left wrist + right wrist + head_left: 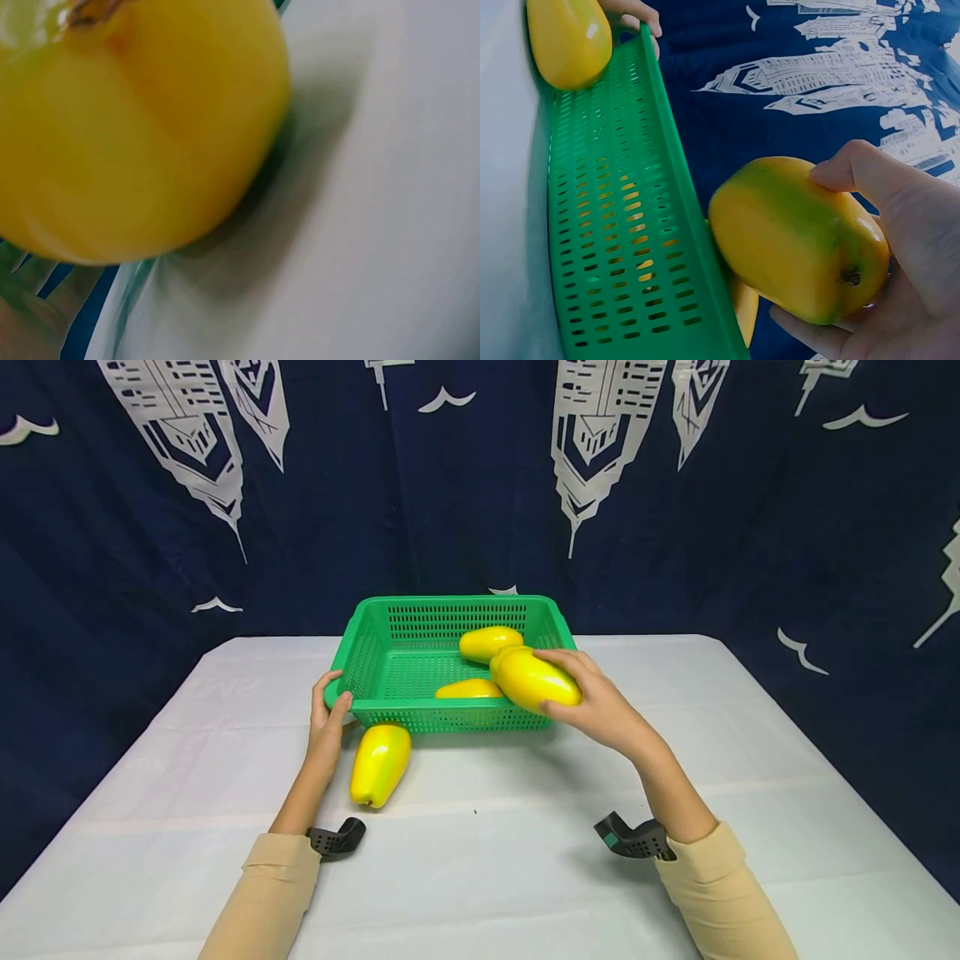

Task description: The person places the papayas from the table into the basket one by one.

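My right hand [596,702] grips a yellow papaya [534,680] above the right front rim of a green plastic basket [450,703]. In the right wrist view, thumb and fingers wrap that papaya [795,236] near its dark-spotted end. With thumb and fingers, my left hand [327,722] holds the basket's front left corner. Inside the basket, one papaya [489,643] lies toward the back and another papaya [469,689] near the front wall, partly hidden by it. A further papaya [381,766] rests on the table by my left hand, filling much of the left wrist view.
The basket stands on a table with a white cloth [480,860]. Behind it hangs a dark blue curtain [465,510] with white building prints. Each forearm wears a black wrist mount [636,838] over a beige sleeve.
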Demonstrator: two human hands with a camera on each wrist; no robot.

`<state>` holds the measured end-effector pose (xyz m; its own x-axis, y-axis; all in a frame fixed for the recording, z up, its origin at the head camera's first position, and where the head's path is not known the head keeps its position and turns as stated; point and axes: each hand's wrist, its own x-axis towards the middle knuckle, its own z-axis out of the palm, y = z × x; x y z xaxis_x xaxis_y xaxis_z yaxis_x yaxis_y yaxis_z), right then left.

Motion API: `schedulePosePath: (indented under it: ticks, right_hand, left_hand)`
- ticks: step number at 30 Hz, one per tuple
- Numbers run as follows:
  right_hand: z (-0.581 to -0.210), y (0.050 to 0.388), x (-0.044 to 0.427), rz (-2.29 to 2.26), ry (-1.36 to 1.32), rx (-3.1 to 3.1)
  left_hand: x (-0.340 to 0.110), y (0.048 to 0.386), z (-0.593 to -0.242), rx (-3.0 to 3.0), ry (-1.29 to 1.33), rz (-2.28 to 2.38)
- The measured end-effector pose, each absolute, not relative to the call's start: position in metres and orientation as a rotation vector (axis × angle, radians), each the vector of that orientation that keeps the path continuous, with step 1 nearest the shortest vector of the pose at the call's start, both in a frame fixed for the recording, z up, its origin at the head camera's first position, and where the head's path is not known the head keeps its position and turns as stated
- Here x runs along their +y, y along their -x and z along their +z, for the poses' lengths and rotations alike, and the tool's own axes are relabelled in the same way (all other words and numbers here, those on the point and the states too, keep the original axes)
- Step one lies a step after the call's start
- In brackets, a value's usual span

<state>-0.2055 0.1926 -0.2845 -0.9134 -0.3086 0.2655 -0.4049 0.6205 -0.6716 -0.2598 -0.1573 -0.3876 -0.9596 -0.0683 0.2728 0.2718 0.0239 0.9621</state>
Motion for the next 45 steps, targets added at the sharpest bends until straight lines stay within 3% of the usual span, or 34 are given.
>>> schedulePosePath:
  ticks: [18, 45]
  right_hand:
    - [-0.304, 0.221, 0.191, 1.181, -0.37, -2.561]
    - [-0.32, 0.23, 0.187, 1.119, -0.311, -2.615]
  left_hand:
    - [-0.155, 0.26, -0.389, -2.049, 0.212, -2.06]
    - [-0.157, 0.259, -0.387, -2.058, 0.202, -2.033]
